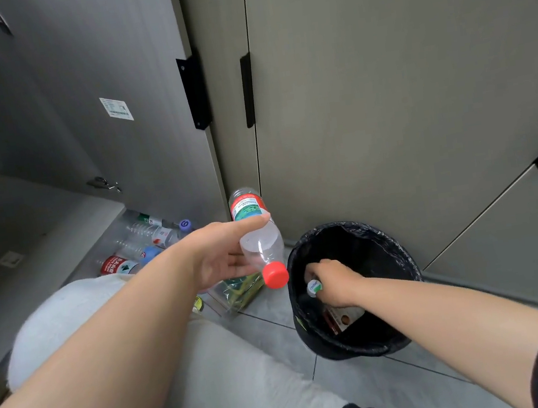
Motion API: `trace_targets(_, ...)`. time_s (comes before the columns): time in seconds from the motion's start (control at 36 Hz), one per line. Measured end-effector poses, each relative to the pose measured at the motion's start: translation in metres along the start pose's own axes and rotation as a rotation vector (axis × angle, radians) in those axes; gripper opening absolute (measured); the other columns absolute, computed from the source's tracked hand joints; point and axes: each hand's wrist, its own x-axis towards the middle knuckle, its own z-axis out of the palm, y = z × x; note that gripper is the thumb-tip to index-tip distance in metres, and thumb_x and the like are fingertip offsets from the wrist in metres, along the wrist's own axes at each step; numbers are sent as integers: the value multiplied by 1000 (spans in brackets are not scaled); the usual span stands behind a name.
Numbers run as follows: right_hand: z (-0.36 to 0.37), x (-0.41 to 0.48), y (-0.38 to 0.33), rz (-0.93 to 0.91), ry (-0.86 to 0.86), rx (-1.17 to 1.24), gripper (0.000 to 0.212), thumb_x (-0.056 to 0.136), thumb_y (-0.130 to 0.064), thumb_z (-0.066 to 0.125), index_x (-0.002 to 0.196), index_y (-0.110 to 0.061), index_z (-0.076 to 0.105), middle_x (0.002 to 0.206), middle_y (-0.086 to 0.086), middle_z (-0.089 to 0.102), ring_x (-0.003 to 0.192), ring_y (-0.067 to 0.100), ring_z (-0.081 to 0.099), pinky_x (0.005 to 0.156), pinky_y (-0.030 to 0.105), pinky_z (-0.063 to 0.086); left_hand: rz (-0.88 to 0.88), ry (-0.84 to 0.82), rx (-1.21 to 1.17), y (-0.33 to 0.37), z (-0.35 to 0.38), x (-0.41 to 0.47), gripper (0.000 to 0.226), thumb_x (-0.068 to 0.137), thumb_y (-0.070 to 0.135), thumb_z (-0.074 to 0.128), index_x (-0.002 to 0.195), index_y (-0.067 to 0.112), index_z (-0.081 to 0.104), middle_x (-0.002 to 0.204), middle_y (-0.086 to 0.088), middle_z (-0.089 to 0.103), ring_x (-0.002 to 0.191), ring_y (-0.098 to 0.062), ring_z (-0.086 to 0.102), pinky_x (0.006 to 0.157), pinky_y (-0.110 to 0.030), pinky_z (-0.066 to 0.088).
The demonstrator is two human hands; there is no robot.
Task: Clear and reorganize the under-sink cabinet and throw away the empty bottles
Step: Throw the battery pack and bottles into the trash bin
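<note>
Two bottles: red-capped (262, 242), white-capped (314, 289); one bin (367, 349)

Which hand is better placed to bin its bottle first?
Right: the right hand is inside the black bin with the white-capped bottle; the left hand holds the red-capped bottle outside it.

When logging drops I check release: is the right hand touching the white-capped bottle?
Touching. Head view shows the right hand curled round the white-capped bottle inside the bin.

A green-yellow packet (238, 289) lies on grey floor tiles (372, 383) — closed cupboard doors (401, 98) behind.
</note>
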Motion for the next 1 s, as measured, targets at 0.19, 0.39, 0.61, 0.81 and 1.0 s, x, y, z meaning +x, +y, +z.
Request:
trace_targets(0.19, -23, -6, -3, -33, 13, 31, 36, 80, -20, 65, 115, -24, 59, 108, 2, 59, 98, 23, 60, 87, 34, 51, -16, -23, -93, 3, 6, -7, 68, 76, 38, 87, 128, 5, 58, 99, -22, 76, 93, -37, 75, 73, -38, 63)
trace_targets(0.39, -93, -38, -45, -264, -42, 724, 73, 86, -12, 71, 143, -38, 35, 127, 3, 52, 73, 5, 69, 52, 12, 47, 64, -44, -202, 1, 8, 1, 116, 79, 34, 86, 154, 52, -1, 107, -22, 75, 95, -42, 74, 77, -48, 63)
trace_targets(0.61, -109, -53, -72, -569, 380, 543, 58, 78, -50, 78, 131, -50, 52, 116, -4, 52, 96, 14, 62, 90, 22, 50, 86, -150, -184, 4, 11, 2, 69, 91, 59, 64, 136, 8, 57, 127, -23, 66, 107, -36, 72, 86, -38, 61)
trace_targets(0.81, -150, -50, -52, -310, 684, 707, 32, 74, -40, 73, 97, -17, 71, 95, 8, 72, 85, 32, 65, 82, 48, 54, 47, -113, 81, 1, 12, 7, 52, 97, 63, 47, 131, 24, 54, 111, -15, 76, 101, -28, 75, 88, -43, 58)
trace_targets(1.0, -159, -42, -2, -54, 478, 358, 54, 59, -65, 58, 82, -16, 66, 80, 4, 68, 79, 26, 63, 73, 40, 51, 51, 63, 122, -2, 10, 10, 34, 101, 40, 56, 121, 13, 62, 106, -15, 72, 87, -25, 72, 75, -36, 59)
